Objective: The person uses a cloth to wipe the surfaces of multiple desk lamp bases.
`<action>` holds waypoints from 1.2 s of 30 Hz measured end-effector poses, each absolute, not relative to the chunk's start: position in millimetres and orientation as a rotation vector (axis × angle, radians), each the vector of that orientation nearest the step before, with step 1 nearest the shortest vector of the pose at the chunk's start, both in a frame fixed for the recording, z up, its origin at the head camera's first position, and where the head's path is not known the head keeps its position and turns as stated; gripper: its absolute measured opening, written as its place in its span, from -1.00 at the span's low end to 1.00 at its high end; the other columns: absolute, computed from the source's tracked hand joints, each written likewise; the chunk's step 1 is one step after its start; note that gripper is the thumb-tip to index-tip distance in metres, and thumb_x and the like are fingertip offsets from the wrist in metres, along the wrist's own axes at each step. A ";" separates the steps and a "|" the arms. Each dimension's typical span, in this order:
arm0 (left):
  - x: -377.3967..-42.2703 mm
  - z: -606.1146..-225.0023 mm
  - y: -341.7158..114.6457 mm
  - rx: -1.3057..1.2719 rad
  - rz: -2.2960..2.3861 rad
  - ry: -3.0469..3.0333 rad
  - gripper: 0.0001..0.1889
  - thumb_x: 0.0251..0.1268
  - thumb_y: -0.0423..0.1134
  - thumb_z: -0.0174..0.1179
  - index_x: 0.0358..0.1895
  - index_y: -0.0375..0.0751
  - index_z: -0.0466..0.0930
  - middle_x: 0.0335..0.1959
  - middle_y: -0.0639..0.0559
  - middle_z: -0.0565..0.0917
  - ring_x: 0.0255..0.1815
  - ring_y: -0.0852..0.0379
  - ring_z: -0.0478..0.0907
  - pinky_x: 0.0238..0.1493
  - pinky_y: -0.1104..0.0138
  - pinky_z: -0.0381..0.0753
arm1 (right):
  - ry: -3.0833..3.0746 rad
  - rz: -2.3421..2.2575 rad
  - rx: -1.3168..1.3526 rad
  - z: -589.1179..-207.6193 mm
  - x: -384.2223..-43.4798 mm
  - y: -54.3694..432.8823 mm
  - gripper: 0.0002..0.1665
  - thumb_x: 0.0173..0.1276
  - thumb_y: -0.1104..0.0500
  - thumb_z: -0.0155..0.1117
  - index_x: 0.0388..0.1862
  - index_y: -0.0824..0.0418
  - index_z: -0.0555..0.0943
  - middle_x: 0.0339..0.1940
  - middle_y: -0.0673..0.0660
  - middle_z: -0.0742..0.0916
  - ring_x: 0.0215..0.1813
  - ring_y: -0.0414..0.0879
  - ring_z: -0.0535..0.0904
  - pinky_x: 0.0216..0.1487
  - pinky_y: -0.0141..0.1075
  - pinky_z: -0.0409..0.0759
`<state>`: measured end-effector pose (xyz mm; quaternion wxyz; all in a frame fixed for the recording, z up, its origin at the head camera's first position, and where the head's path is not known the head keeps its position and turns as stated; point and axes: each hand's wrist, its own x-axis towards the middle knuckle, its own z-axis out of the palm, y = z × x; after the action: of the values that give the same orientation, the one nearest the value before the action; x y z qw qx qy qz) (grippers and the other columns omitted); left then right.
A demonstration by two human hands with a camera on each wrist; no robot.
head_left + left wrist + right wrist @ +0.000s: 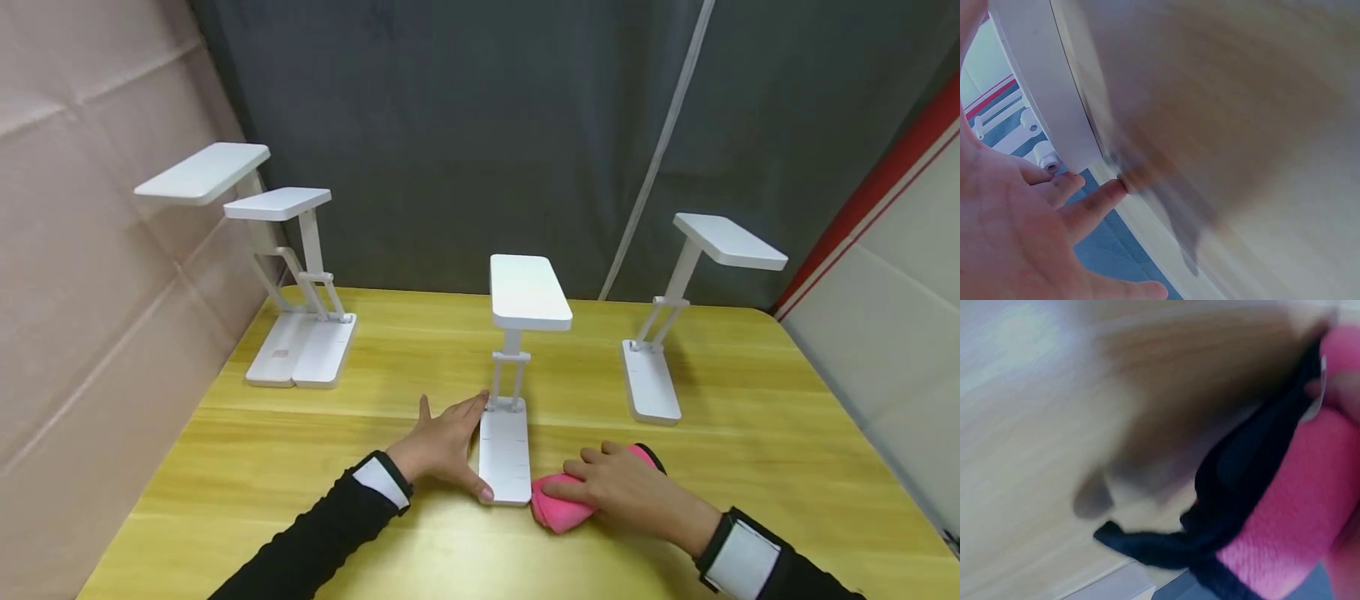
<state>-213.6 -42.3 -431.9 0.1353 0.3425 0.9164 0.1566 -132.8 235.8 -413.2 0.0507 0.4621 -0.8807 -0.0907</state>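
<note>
A white folding stand (504,454) with a tilted flat top plate (529,292) stands in the middle of the table. My left hand (444,450) touches the left side of its base, thumb at the near corner and fingers towards the hinge. In the left wrist view, the fingers (1094,206) are spread and fairly straight along the base's edge (1054,81). My right hand (618,492) grips a bunched pink cloth (558,504) just right of the base. Black trim (1235,481) edges the cloth in the right wrist view. Part of the cloth is hidden under the hand.
Two similar white stands (326,350) stand side by side at the table's back left. Another white stand (651,383) is at the back right. The wooden table (360,417) is bounded by a dark curtain (450,150) behind and a pale cloth wall (90,292) at left.
</note>
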 end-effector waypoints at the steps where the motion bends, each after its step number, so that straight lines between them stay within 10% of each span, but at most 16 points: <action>1: -213.0 -432.7 -42.4 0.994 0.457 2.648 0.46 -0.48 0.45 0.42 0.53 -0.24 -0.16 0.52 -0.05 0.02 0.46 -0.06 0.07 0.20 -0.43 -0.35 | -2.707 -0.246 1.414 -412.3 -132.2 237.9 -0.23 0.06 0.25 0.42 0.27 -0.21 0.46 -0.25 -0.09 0.61 -0.28 -0.10 0.53 -0.25 -0.16 0.58; 14: -209.5 -437.2 -40.3 1.011 0.478 2.638 0.46 -0.48 0.46 0.42 0.53 -0.22 -0.15 0.52 -0.05 0.03 0.47 -0.03 0.06 0.20 -0.43 -0.34 | -2.754 -0.280 0.811 -423.9 -183.3 230.4 -0.43 0.15 0.14 0.35 0.17 0.17 0.49 -0.27 0.21 0.64 -0.34 0.14 0.62 -0.30 0.08 0.51; 36: -216.1 -433.9 -39.4 0.968 0.435 2.663 0.48 -0.51 0.46 0.43 0.53 -0.23 -0.17 0.52 -0.05 0.02 0.46 -0.06 0.07 0.20 -0.42 -0.36 | -2.701 -0.326 1.175 -422.5 -158.7 224.1 -0.51 0.16 0.26 0.32 0.10 0.04 0.51 -0.39 0.05 0.59 -0.40 0.03 0.58 -0.36 -0.09 0.49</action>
<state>-216.1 -39.4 -433.9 0.1368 0.3345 0.9202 0.1504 -158.7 224.1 -422.5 0.0887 0.3950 -0.9078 -0.1097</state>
